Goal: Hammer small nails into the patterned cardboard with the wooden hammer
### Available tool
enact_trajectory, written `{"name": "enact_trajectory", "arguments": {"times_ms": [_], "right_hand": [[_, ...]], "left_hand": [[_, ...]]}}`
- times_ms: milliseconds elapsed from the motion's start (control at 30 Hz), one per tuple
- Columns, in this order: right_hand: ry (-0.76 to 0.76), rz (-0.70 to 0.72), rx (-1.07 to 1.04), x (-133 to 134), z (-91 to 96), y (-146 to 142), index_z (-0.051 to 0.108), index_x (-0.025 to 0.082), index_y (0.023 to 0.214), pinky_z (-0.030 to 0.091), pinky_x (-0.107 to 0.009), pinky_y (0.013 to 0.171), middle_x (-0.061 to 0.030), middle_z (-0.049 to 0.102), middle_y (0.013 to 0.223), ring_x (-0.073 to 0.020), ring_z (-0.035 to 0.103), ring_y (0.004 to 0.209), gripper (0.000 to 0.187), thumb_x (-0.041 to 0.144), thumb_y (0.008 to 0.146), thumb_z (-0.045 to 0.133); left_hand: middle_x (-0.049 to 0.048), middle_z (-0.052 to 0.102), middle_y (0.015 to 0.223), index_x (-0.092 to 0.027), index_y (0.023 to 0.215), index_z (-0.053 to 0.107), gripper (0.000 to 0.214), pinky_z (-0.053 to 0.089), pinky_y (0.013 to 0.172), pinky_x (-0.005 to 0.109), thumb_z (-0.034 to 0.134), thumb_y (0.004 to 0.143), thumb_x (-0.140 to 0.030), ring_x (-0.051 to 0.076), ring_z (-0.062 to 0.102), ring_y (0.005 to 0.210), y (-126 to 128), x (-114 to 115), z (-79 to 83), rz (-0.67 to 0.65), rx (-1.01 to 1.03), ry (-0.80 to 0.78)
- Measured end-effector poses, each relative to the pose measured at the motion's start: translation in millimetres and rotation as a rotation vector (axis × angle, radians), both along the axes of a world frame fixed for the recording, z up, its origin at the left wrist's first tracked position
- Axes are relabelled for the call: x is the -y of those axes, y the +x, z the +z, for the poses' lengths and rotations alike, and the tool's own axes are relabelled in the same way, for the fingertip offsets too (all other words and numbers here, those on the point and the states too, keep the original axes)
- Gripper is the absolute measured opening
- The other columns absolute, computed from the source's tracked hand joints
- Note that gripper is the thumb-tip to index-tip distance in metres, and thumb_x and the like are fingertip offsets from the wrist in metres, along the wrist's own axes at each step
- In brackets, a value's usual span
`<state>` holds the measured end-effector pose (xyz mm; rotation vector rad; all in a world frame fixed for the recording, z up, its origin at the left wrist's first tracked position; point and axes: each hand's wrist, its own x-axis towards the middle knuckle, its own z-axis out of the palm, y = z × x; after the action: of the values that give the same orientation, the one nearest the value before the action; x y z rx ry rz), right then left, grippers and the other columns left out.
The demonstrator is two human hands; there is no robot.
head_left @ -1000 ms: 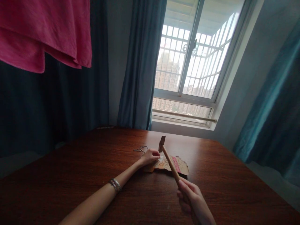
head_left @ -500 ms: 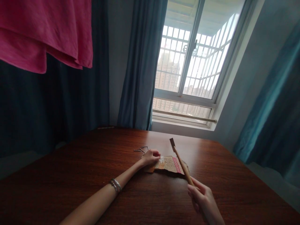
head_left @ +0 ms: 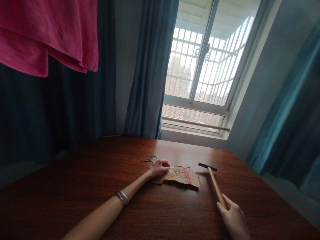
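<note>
My right hand [head_left: 232, 215] is closed round the lower end of the wooden handle of a hammer [head_left: 215, 186]. The hammer's dark head lies low over the table, right of a torn piece of cardboard [head_left: 180, 176]. Many small dark dots cover the cardboard, with a pink stripe and orange and white patches. At its left end, my left hand [head_left: 160, 167] is closed in a pinch; what the fingertips hold is too small to make out. Just behind that hand are several thin metal nails [head_left: 150, 159].
The wooden table [head_left: 120, 213] stretches to the wall below a barred window [head_left: 197, 66]. Dark blue curtains [head_left: 145, 73] hang beside it. At upper left a pink cloth [head_left: 50, 33] hangs down. A thin object [head_left: 111, 135] lies at the table's far left edge.
My right hand has moved right and the hammer has swung away from above the cardboard, its head lowered and turned. My left hand stays pinched in the same place.
</note>
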<state>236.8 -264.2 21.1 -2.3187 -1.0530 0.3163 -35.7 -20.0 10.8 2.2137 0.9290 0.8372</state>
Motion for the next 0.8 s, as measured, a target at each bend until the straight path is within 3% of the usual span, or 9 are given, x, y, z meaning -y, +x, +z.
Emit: {"name": "enact_trajectory", "arguments": {"times_ms": [433,600,800], "right_hand": [[-0.090,0.026,0.056,0.7,0.3,-3.3,0.052,0.020,0.121,0.045,-0.035,0.077,-0.0106,0.066,0.103,-0.0289,0.060,0.095,0.054,0.040,0.072,0.042],[-0.114,0.055,0.174,2.0,1.9,-2.6,0.054,0.022,0.119,0.047,-0.034,0.070,-0.0096,0.068,0.095,-0.0285,0.062,0.088,0.049,0.038,0.074,0.040],[-0.076,0.082,0.266,3.0,-7.6,0.8,0.058,0.020,0.110,0.046,-0.028,0.064,-0.0107,0.059,0.104,-0.0224,0.063,0.083,0.040,0.034,0.078,0.037]], "left_hand": [[0.0033,0.065,0.071,-0.011,0.076,0.066,0.023,0.038,0.059,0.020,0.060,0.065,-0.031,0.013,0.055,0.066,-0.4,-3.7,-3.6,-0.007,0.019,-0.030],[0.0031,0.065,0.071,-0.011,0.076,0.066,0.023,0.038,0.060,0.020,0.059,0.065,-0.030,0.013,0.055,0.066,-0.6,-1.7,-2.0,0.004,0.022,-0.039],[0.0032,0.065,0.071,-0.011,0.075,0.066,0.022,0.039,0.060,0.020,0.059,0.065,-0.029,0.013,0.055,0.066,-0.4,1.1,0.9,0.021,0.007,-0.017]]}}
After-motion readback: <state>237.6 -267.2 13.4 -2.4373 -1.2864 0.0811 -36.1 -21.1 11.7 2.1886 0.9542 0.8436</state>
